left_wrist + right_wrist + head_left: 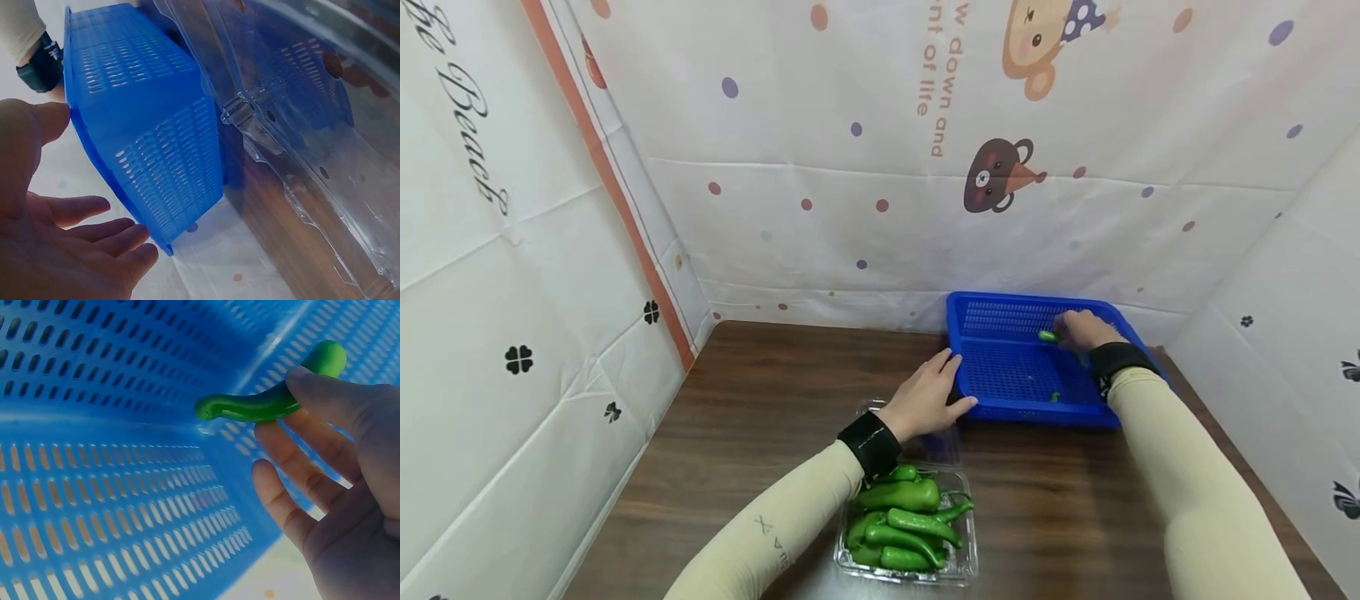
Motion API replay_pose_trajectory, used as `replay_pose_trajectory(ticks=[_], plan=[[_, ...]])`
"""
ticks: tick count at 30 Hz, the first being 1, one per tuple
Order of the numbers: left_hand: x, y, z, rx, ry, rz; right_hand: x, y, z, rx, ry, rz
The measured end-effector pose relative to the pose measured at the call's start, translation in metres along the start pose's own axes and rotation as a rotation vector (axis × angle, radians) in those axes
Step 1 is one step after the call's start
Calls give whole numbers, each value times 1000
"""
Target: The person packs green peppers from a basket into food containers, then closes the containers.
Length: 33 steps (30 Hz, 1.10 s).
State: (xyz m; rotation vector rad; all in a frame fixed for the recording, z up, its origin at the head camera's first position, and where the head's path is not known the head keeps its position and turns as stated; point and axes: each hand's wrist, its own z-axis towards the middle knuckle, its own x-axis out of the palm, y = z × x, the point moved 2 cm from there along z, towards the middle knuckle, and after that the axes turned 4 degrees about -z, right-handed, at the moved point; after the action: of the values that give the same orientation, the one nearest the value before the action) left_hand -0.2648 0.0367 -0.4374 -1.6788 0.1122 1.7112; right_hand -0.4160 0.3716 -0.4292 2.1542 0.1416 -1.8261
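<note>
In the head view, my right hand (1084, 330) is inside the blue plastic basket (1037, 408), towards its far right corner. Thumb and fingers pinch a curved green chili pepper (250, 407), held near the basket's slotted walls in the right wrist view. My left hand (925, 398) has its fingers spread, with the fingertips right at the basket's left rim (94, 150). Below that wrist, several green peppers (910, 521) lie in a clear plastic container (972, 550). Its transparent lid (300, 169) stands folded back, partly hidden under my left hand.
A small green bit (1055, 397) shows on the basket floor near the front wall. The basket stands at the back right of the brown wood-grain table (760, 417). White printed sheets (820, 217) hang behind the table and along both sides.
</note>
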Motion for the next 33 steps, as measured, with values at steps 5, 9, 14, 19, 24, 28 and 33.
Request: replay_pose_trajectory(ticks=[5, 9, 14, 19, 24, 28, 33], plan=[[1, 1, 0, 30, -22, -23, -8, 12, -6, -41, -23, -26], [0, 0, -1, 34, -13, -37, -14, 23, -10, -82, -42, -43], [-1, -2, -2, 27, -9, -47, -21, 38, -15, -129, -75, -57], [-2, -3, -3, 28, -16, -77, -26, 54, -22, -143, -87, -25], [-1, -1, -5, 30, -32, -125, -26, 67, -27, -191, -118, -37], [-3, 0, -8, 39, -41, -151, -25, 77, -31, -223, -162, -72], [-7, 0, -12, 54, -57, -166, -26, 93, -39, -266, -210, -88]])
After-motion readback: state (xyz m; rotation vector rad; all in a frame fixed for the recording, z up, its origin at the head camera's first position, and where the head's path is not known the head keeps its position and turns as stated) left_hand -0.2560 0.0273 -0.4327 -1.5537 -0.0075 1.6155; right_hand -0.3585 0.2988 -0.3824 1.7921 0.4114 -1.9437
